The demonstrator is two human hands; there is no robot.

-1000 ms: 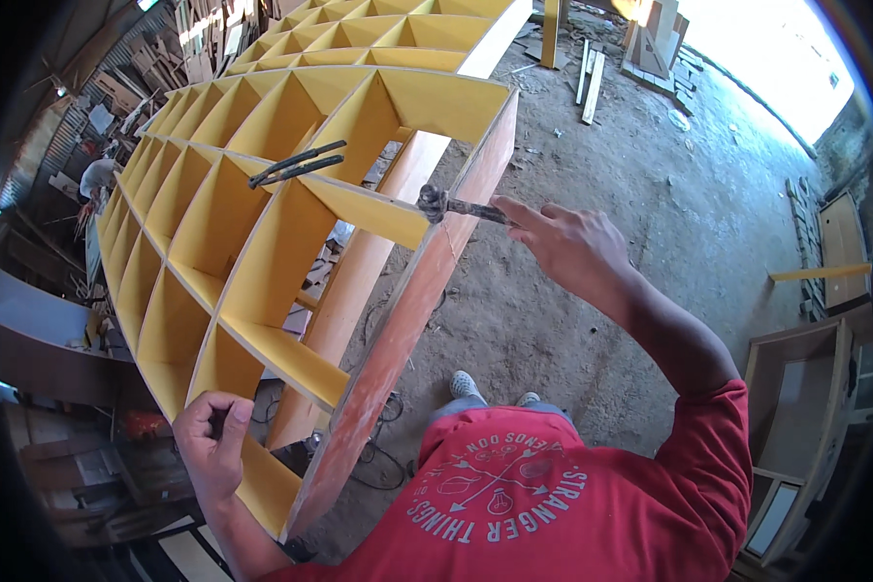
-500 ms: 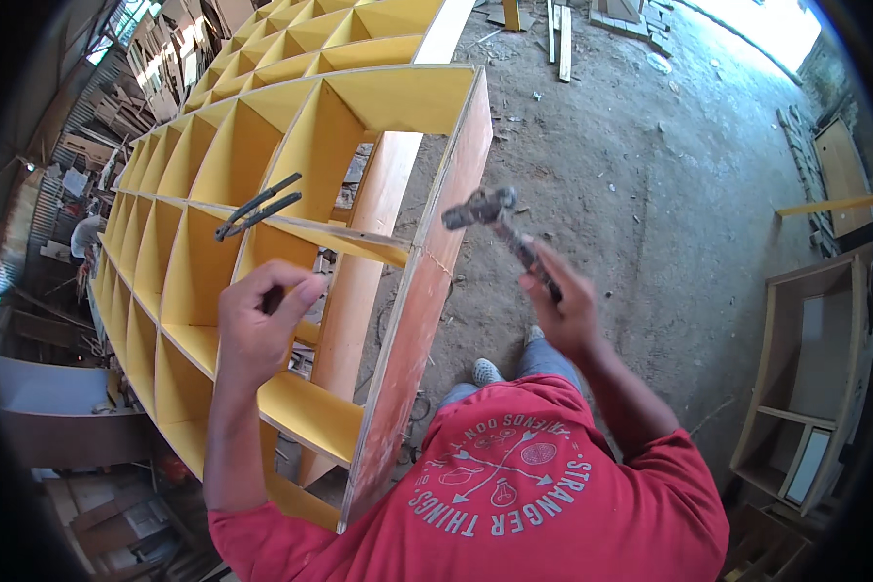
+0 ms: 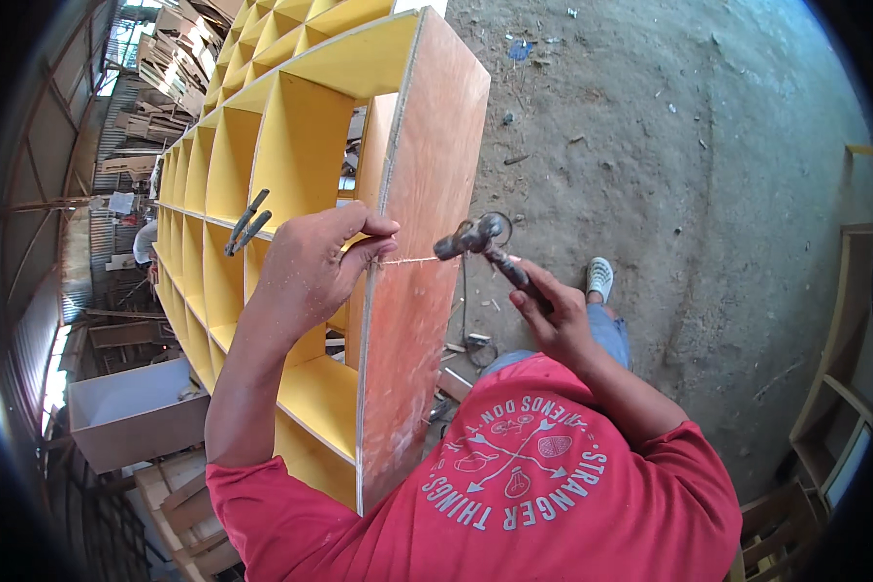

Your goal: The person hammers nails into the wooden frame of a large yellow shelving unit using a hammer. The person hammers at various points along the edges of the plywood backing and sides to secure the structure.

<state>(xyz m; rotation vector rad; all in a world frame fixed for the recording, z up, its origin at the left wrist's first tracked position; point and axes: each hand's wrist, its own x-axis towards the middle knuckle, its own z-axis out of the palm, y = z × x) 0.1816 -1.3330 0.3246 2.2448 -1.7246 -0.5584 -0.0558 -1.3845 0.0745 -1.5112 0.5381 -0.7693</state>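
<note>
A large wooden shelf unit [image 3: 427, 126] with yellow compartments lies on my left, its plain reddish side panel facing me. At that panel's edge my left hand [image 3: 310, 267] is closed in a pinch, thumb and fingertips together; anything between them is too small to make out. A thin line of marks crosses the panel beside the fingertips. My right hand [image 3: 560, 325] grips a hammer [image 3: 472, 236] by its dark handle, the metal head held just right of the left fingertips. Dark-handled pliers [image 3: 248, 225] rest on a divider beyond my left hand.
A pale open box [image 3: 136, 407] and wood scraps stand at the lower left. Boards [image 3: 165, 73] are piled at the far left, near a partly seen person [image 3: 145, 242]. Wooden frames [image 3: 834, 378] stand at the right; debris dots the dirt floor [image 3: 592, 175].
My left hand has moved right, onto the panel's edge. The hammer has come closer to it, and my view has shifted with the shelf unit now nearer.
</note>
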